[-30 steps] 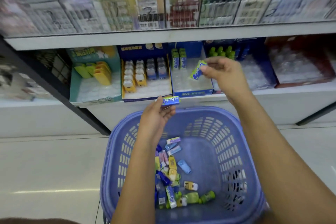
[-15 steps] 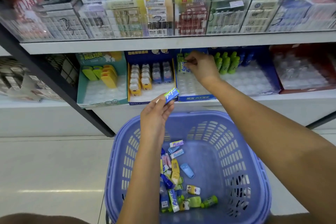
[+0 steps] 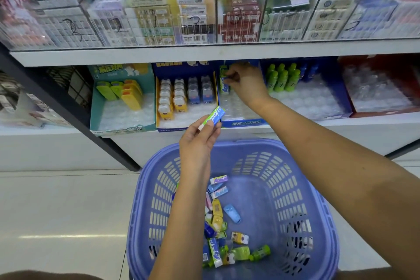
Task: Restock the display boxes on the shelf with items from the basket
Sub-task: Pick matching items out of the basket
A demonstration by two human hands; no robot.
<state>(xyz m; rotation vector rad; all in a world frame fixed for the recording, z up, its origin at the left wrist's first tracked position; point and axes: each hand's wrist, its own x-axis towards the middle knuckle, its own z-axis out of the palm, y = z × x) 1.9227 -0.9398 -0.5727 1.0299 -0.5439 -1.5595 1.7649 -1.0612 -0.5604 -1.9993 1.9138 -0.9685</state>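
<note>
The right hand (image 3: 244, 82) reaches deep into the blue display box (image 3: 246, 123) on the shelf, fingers pinched on a small pack (image 3: 225, 83) standing upright in the back row. The left hand (image 3: 200, 141) hovers above the basket (image 3: 302, 188), thumb and fingers clamped on one end of a second pack (image 3: 213, 116), tilted just in front of the box's lip.

The upright packs are narrow and tall for their footing, so a knuckle brushing them on the way out could topple the row. The clear tray (image 3: 234, 107) has shallow rounded pockets, and a pack seated between two would likely lean. The wrist sits close to the green bottles (image 3: 281, 77) next door, and a careless sweep might knock them. Held by its end, the left pack could slip.

The packs are slim, glossy rectangles. The tray looks like thin moulded plastic and the box like printed card. The basket is lilac plastic with slotted walls, and loose items (image 3: 218, 223) lie jumbled on its floor.
</note>
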